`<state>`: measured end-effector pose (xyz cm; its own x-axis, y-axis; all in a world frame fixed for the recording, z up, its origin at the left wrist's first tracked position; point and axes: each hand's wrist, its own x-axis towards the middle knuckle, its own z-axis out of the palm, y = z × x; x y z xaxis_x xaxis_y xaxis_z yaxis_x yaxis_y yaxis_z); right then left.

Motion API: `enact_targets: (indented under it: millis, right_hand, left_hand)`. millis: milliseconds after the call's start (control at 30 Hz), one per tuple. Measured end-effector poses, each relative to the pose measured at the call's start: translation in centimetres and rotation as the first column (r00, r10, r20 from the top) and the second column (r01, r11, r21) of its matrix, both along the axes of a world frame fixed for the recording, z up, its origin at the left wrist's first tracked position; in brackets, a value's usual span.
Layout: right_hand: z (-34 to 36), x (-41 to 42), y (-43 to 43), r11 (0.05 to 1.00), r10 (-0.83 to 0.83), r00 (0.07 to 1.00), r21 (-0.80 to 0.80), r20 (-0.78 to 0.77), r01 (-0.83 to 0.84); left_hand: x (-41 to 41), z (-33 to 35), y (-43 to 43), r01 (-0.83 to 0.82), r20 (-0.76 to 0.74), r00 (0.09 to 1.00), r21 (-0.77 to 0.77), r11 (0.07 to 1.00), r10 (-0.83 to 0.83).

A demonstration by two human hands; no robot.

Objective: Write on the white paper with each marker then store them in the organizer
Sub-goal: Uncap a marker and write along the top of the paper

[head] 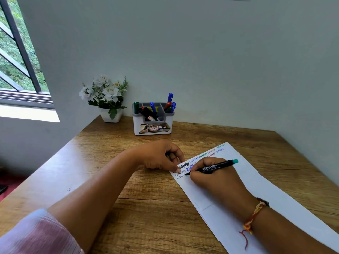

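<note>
A long white paper (260,195) lies slanted on the wooden desk, with several lines of coloured handwriting near its far end. My right hand (212,178) grips a black marker (216,167) with a teal end, its tip touching the paper beside the writing. My left hand (161,156) rests on the desk with fingers curled; a fingertip presses the paper's left edge. The white and grey organizer (153,128) stands at the back of the desk and holds several blue, green, red and black markers (170,105).
A white pot of white artificial flowers (107,97) stands left of the organizer, in the corner by the wall. The wooden desk (146,202) meets walls behind and on the right. A barred window (18,61) is at far left.
</note>
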<state>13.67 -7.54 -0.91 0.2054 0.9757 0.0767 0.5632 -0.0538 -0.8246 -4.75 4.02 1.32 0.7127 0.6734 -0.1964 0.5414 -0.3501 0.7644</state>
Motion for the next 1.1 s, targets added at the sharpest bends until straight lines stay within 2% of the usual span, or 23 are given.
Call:
enact_targets:
  millis: [1100]
  right_hand:
    - [0.29,-0.07,-0.13,0.999,-0.049,0.999,-0.016,0.014,0.049]
  left_hand:
    - [-0.06,0.23,-0.28,0.008,-0.011,1.000,0.039,0.999,-0.008]
